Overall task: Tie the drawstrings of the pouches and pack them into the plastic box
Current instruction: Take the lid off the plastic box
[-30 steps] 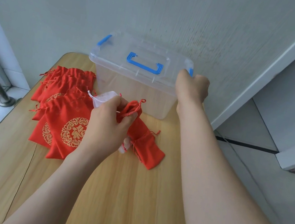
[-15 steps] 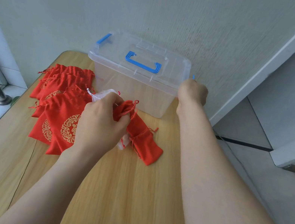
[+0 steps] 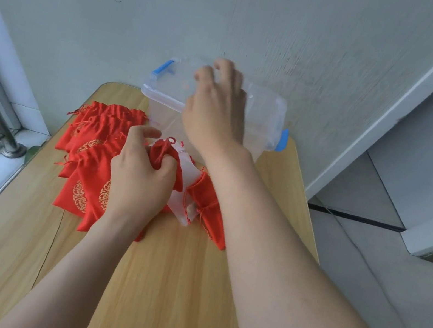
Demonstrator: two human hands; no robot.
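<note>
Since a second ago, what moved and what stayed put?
The right grip left the right latch, now uncovered, and moved left onto the top of the lid. The left grip still holds a red pouch; the pouch pile has not moved.

Red gold-patterned pouches lie piled beside the clear blue-latched plastic box.

The lid is all smeared, and the right hand covers its middle, so the handle's hidden (thumb too). The left hand hides most of the pouch it grips, so I can't tell if it's tied. The right forearm blocks part of a second pouch. The bench runs off the bottom edge.
</note>
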